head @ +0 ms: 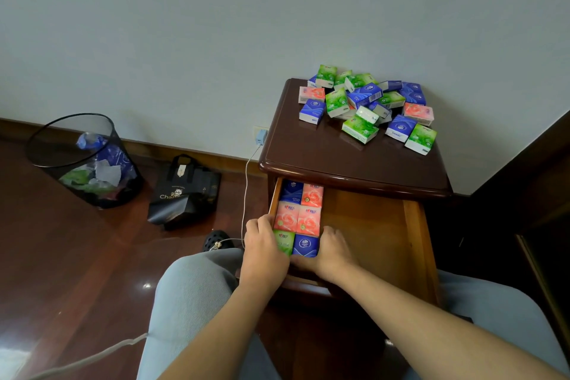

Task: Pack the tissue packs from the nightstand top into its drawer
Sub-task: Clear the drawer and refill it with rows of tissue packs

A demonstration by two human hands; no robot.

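A dark wooden nightstand (311,148) stands against the wall with a loose pile of green, blue and pink tissue packs (367,105) on its top. Its drawer (370,225) is pulled out. Several packs lie in neat rows in the drawer's left part (300,213). My left hand (265,251) rests on the green pack (285,241) at the front left. My right hand (331,253) presses against the blue pack (305,245) beside it. Both hands hem in these two front packs; fingertips are hidden behind them.
A black mesh bin (83,160) with scraps stands on the floor at left. A black bag (185,191) lies near the wall. A white charger cable (246,185) hangs from a socket beside the nightstand. Dark furniture (530,194) is at right. My knees flank the drawer.
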